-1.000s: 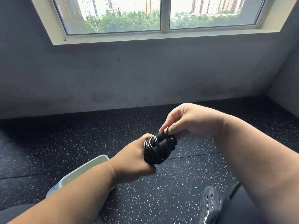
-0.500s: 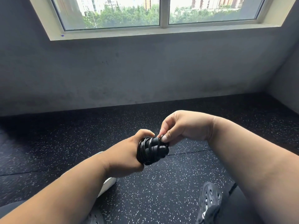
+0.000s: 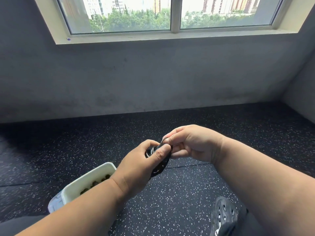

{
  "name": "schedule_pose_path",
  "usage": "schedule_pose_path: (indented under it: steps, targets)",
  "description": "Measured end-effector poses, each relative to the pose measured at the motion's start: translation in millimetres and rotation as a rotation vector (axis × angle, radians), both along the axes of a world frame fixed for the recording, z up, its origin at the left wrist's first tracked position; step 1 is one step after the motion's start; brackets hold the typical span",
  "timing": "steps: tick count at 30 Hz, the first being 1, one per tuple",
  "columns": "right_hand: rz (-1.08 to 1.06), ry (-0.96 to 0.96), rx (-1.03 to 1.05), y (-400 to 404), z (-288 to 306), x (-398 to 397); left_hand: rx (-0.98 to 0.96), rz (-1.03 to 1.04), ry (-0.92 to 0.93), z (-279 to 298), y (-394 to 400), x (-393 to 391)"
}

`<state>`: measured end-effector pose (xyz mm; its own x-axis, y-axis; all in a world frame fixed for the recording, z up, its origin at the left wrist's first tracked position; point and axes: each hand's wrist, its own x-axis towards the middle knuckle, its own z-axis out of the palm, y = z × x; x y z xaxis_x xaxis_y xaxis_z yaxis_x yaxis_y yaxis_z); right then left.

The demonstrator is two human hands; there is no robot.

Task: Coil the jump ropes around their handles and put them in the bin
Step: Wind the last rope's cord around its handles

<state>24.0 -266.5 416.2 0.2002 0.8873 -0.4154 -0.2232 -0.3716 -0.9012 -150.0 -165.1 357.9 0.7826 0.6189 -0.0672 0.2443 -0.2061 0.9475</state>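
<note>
Black, tightly coiled jump rope (image 3: 159,165) sits in your left hand (image 3: 141,169), held above the speckled rubber floor (image 3: 179,198) in the middle of the head view. Your left fingers curl round the bundle, and the thumb presses across its upper face, so that only the lower edge and a few pale turns of cord near the top remain visible. Your right hand (image 3: 190,143) meets the bundle from the right; its thumb and forefinger pinch a small loop of cord (image 3: 164,140) that rises from the top of the coil, while the remaining fingers are bent loosely beneath. The two hands touch at the bundle.

Lower left, a white plastic bin (image 3: 88,180) stands on the floor just beside your left forearm, which crosses in front of its near end. Dark rounded shapes lie inside it along the visible rim; what they are cannot be told. The rope is well above and to the right of the bin, not in it.

Lower right, a black perforated shoe (image 3: 223,213) rests on the floor. A grey wall (image 3: 153,79) and a window (image 3: 170,14) close the view beyond.
</note>
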Motion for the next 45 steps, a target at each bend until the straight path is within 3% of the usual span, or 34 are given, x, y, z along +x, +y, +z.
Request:
schedule_pose_path:
  steps: [8, 13, 18, 22, 29, 37, 42, 45]
  targets:
    - [0.051, 0.014, 0.067, -5, 1, 2, 0.334, 0.084, 0.050, 12, 2, -3]
    - [-0.059, -0.048, 0.153, -7, 2, -2, 0.301, 0.140, -0.010, 15, 5, 2]
    - [-0.124, -0.276, 0.225, -10, 6, -7, 0.304, 0.125, -0.041, 18, 2, 5]
    - [-0.141, -0.349, 0.276, -11, 4, -10, 0.151, 0.100, -0.118, 16, 4, 8]
    - [-0.059, -0.240, 0.245, -15, 4, -4, 0.051, 0.027, -0.149, 9, 4, 4]
    - [-0.020, -0.314, 0.194, -14, -2, -3, -0.012, 0.018, -0.160, 7, -2, 8]
    - [-0.067, -0.055, 0.240, -13, -6, -5, -0.130, 0.032, -0.328, 25, -4, 15]
    - [-0.081, 0.038, 0.267, -11, -3, -8, -0.095, 0.030, -0.355, 30, 3, 13]
